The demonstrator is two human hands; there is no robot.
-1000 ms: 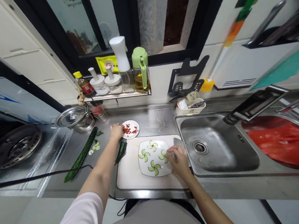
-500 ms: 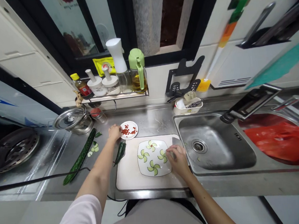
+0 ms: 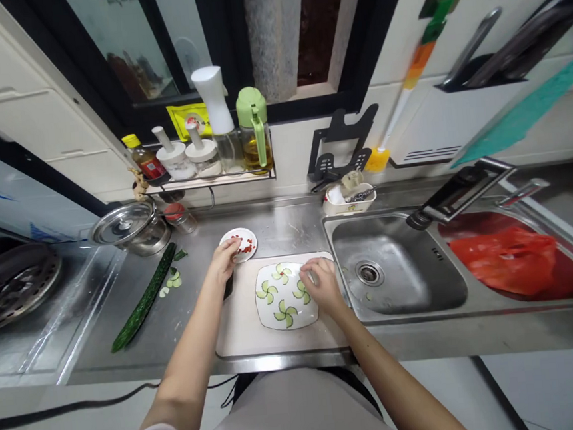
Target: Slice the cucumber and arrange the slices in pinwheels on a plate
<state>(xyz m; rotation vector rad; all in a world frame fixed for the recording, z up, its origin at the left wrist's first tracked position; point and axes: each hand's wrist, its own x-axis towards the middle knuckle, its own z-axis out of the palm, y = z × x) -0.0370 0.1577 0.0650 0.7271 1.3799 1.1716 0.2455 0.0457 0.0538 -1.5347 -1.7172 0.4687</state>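
Note:
My left hand reaches to a small round white plate of red bits. Its fingers are bent over the plate's near-left part, and what they pinch is hidden. My right hand is curled at the upper right edge of a square white plate. That plate carries several pinwheels of cucumber slices and lies on a pale cutting board. A dark green piece shows just under my left wrist.
A long cucumber and a few slices lie on the steel counter to the left, by a lidded pot. The sink is right of the board, with a red bag in the far basin. A bottle shelf hangs on the back wall.
My left hand has moved from the round plate's left edge onto the plate. My right hand has shifted up the square plate's right edge. My view has drifted to the right.

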